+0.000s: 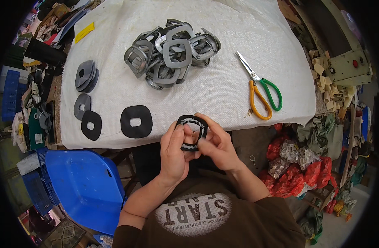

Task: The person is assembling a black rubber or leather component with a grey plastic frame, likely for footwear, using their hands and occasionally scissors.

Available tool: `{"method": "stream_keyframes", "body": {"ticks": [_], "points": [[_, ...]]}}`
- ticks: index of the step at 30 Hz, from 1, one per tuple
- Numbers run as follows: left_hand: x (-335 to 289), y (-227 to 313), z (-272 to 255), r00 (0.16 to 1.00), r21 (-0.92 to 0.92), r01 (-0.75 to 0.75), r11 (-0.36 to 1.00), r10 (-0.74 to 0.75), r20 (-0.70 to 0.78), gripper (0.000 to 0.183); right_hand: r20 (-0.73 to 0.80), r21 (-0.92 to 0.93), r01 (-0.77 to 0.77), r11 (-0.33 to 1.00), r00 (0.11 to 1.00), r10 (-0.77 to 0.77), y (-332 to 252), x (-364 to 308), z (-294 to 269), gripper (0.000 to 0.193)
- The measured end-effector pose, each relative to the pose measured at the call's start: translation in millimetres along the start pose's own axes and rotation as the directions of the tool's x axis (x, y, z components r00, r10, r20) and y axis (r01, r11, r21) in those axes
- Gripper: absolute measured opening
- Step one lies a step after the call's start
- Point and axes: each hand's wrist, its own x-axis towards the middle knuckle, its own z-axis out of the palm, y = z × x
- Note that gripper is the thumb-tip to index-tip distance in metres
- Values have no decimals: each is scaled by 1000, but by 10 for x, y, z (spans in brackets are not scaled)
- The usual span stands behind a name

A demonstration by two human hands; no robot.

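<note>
At eight o'clock from the scissors [255, 77], the person's left hand [173, 153] and right hand [221, 149] pinch the black ring [193, 118] on both sides, and pressing its edge down smoothly, bit by bit, should likely work best.

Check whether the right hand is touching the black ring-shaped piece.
Touching. In the head view, the right hand meets the black ring-shaped piece: thumb on its lower right, fingertip at its top edge.
</note>
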Motion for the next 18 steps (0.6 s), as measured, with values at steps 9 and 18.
{"method": "stream_keyframes", "body": {"ticks": [9,18], "points": [[-44,-82,33,1000,20,5,1000,-5,25,23,-108,-394,57,917,988,-107,-44,-16,25,45],[31,58,-206,986,164,32,986,-58,156,34,17,-331,-49,943,998,58,-110,18,-23,42]]}}
